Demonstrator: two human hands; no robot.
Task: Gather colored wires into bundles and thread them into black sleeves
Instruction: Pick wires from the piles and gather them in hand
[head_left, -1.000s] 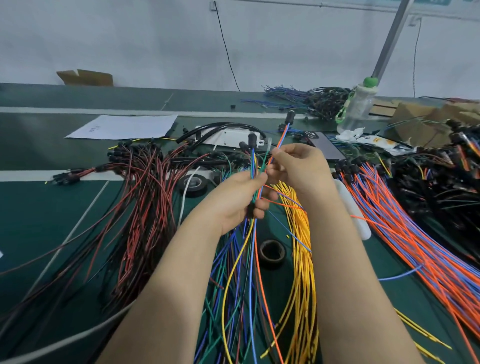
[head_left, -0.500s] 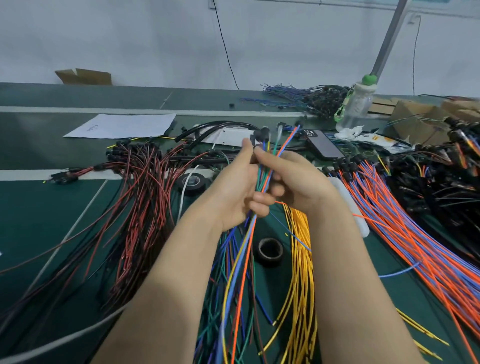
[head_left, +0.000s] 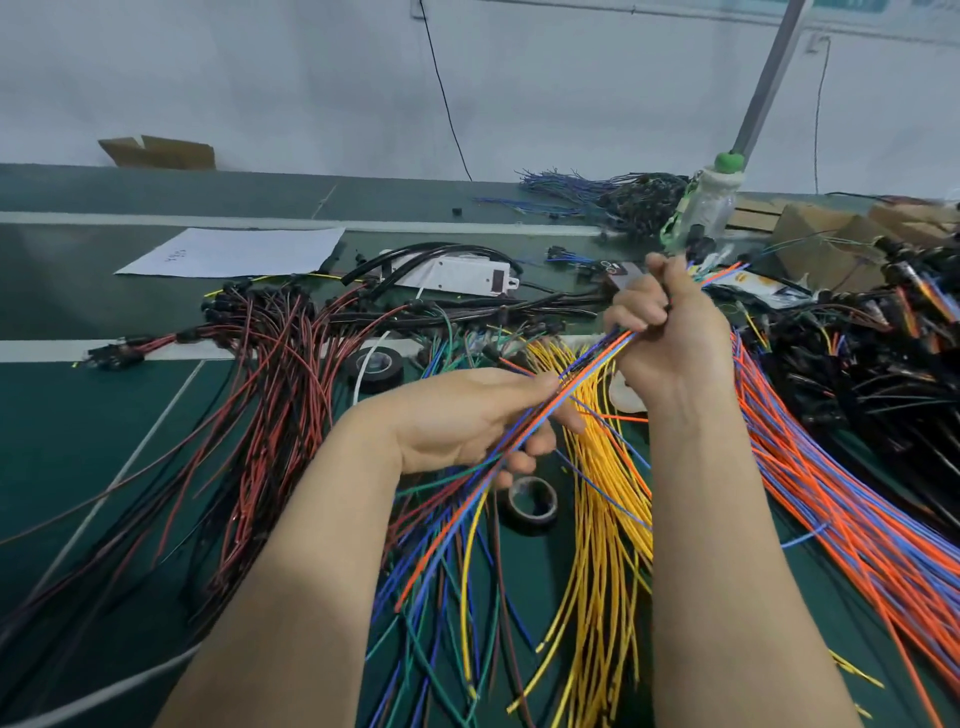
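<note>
- Red and black wires (head_left: 270, 395): heaped on the table, left of your left hand.
- Black tape roll (head_left: 376, 366): lying just beyond your left hand.
- Left hand (head_left: 467, 415): thumb and fingers pinch the wire bundle low down.
- Wire bundle (head_left: 592, 361): blue, orange and green strands slanting from your left hand up to your right, tails trailing toward you.
- Yellow wires (head_left: 608, 519): spread between your forearms.
- Right hand (head_left: 670, 338): raised, fist curled round the bundle's upper end.
- Orange and blue wires (head_left: 831, 493): fanned out right of your right forearm.
</note>
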